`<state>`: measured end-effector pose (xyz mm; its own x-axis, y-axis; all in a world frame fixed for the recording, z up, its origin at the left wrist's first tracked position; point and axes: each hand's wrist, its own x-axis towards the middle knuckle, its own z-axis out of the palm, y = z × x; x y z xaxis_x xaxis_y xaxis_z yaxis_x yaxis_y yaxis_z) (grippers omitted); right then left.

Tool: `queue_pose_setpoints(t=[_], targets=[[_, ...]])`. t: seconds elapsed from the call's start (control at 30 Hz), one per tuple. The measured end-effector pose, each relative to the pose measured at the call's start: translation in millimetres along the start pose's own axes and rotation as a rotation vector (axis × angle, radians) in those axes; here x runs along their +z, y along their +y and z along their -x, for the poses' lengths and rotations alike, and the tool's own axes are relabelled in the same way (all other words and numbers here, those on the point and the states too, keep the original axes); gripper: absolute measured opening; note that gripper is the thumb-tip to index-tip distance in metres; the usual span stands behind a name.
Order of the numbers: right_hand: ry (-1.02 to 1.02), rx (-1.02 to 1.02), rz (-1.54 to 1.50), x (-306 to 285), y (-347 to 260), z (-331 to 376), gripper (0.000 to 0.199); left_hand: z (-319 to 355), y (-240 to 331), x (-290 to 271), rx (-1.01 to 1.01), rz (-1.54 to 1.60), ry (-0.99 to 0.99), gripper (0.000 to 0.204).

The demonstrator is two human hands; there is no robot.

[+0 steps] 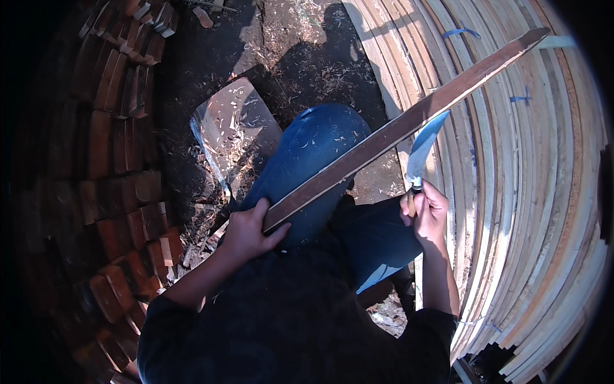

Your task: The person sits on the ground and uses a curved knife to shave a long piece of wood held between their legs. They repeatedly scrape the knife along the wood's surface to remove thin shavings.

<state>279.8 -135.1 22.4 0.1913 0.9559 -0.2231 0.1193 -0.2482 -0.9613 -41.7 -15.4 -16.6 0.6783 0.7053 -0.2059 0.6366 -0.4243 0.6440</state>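
Note:
A long, narrow brown wooden strip (377, 144) with pale edges runs slantwise from my lap to the far right. My left hand (251, 229) is closed round its near end, thumb on the right side. The strip passes over my raised knee in blue jeans, and its far end lies above the stacked pale strips. My right hand (427, 211) grips the wooden handle of a knife (423, 148) with a broad curved blade. The blade points up and away, its tip close to the strip's right edge; whether they touch I cannot tell.
Bundled pale wooden strips (511, 192) fill the right side, tied with blue cord (462, 31). Stacks of reddish-brown wood blocks (118, 147) stand on the left. Between them, a board (240, 115) strewn with shavings lies on dark ground with more shavings.

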Motion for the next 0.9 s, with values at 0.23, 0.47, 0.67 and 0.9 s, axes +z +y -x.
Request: queue_pose_setpoints(t=[0.23, 0.47, 0.67, 0.9], targets=[[-0.015, 0.111, 0.075, 7, -8, -4, 0.023, 2, -1, 2, 0.008, 0.017, -0.015, 0.045], [-0.232, 0.376, -0.311, 21, 6, 3, 0.037, 1, 0, -1, 0.002, 0.003, -0.037, 0.044], [-0.187, 0.362, -0.545, 34, 15, 11, 0.046, -1, 0, -2, 0.024, 0.026, -0.023, 0.044], [-0.086, 0.079, 0.234, 32, 7, 9, 0.024, 2, -6, 5, 0.016, 0.023, -0.021, 0.044]])
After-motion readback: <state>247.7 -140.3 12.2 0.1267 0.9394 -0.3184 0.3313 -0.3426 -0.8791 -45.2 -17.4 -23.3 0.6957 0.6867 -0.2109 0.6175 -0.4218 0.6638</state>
